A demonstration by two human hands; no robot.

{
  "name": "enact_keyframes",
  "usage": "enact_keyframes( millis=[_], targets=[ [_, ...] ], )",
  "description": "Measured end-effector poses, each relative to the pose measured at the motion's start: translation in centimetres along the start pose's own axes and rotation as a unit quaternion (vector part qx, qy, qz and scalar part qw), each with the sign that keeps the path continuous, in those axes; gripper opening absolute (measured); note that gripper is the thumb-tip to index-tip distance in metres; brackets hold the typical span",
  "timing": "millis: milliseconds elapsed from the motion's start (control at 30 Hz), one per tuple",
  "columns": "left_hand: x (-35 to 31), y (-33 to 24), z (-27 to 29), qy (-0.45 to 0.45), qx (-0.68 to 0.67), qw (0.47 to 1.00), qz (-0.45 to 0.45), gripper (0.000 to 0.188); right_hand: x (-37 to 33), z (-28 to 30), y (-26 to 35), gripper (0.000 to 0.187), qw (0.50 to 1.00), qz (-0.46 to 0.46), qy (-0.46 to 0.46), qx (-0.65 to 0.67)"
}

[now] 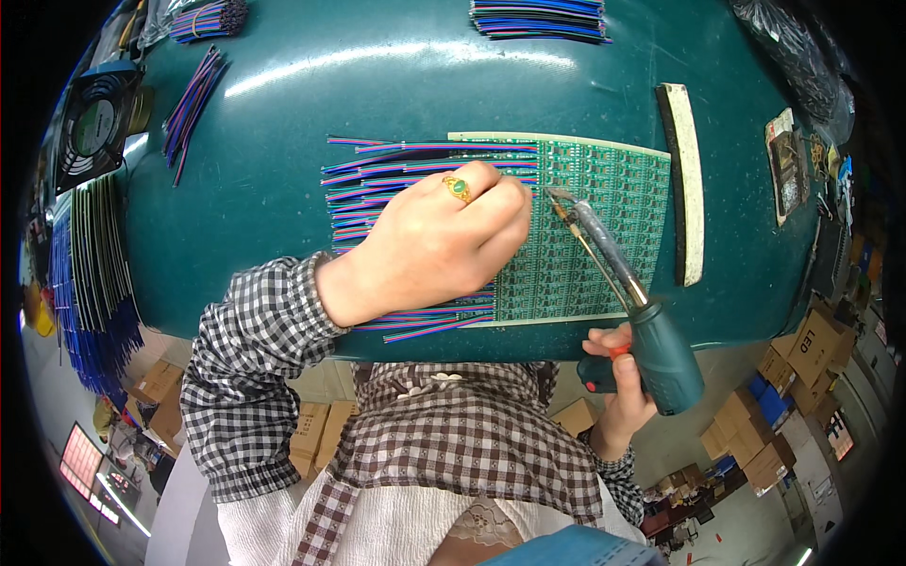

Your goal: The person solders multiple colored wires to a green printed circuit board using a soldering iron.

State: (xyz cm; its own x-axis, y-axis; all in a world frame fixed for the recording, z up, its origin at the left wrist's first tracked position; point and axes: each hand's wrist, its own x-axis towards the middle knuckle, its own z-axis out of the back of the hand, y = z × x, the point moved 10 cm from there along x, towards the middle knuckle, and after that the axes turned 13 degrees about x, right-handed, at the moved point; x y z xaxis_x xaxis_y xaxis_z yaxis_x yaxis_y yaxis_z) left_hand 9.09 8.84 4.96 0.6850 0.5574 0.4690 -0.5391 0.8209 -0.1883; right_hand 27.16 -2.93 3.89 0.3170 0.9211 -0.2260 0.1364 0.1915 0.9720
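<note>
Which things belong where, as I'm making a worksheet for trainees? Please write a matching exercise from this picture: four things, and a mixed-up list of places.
Things
1. Soldering gun
2. Fan
3. Ring
4. Circuit board

Places
A. Worn on the left hand
B. Flat on the table, beside the pale strip
C. Held in the right hand
D. Near the left edge of the table

Right pairs: 1-C, 2-D, 3-A, 4-B
</note>
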Motion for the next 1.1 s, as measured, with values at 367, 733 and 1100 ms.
enact_keyframes(
  millis=[367, 733, 1100],
  targets=[
    [0.03, 0.01, -0.03, 0.011, 0.001, 1.000, 0.003, 0.035, 0.08, -0.26, -0.22, 0.032, 1.000, -0.007, 0.010, -0.005],
    [0.05, -0.06, -0.12, 0.013, 0.002, 1.000, 0.000, 0.036, 0.06, 0.09, -0.11, 0.032, 1.000, 0.002, -0.002, 0.010],
    [0.05, 0.01, -0.10, 0.012, -0.005, 1.000, 0.005, 0.035, -0.16, 0.54, -0.19, 0.034, 1.000, 0.020, 0.020, -0.012]
  ],
)
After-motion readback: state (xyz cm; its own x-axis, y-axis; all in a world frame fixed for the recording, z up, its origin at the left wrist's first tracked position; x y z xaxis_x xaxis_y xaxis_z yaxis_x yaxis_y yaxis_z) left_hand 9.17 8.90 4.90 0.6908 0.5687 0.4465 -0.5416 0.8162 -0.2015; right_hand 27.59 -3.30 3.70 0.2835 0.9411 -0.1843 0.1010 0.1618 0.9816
